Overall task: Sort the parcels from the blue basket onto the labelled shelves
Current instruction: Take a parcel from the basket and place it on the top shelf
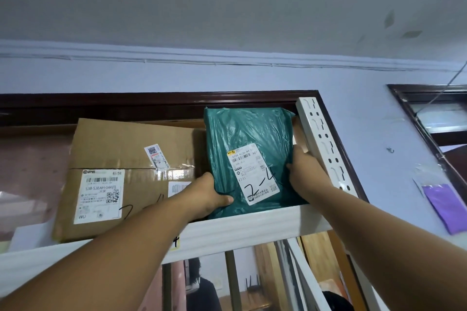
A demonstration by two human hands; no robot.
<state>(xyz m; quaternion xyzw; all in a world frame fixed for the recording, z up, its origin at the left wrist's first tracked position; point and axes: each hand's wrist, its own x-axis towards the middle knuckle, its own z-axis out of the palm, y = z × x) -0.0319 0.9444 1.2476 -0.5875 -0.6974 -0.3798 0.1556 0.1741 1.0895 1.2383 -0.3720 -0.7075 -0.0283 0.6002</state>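
The fingers of both hands were hidden behind a green parcel (249, 159) on the top white shelf (252, 227), and a forearm covered most of the shelf's handwritten tag. The left hand (209, 194) gripped the parcel's lower left edge, thumb across its front; the right hand (303, 169) clasped its right edge. The parcel stood upright between them, long axis vertical, label marked "2-4" facing the camera, a cardboard box (121, 174) just left of the left hand
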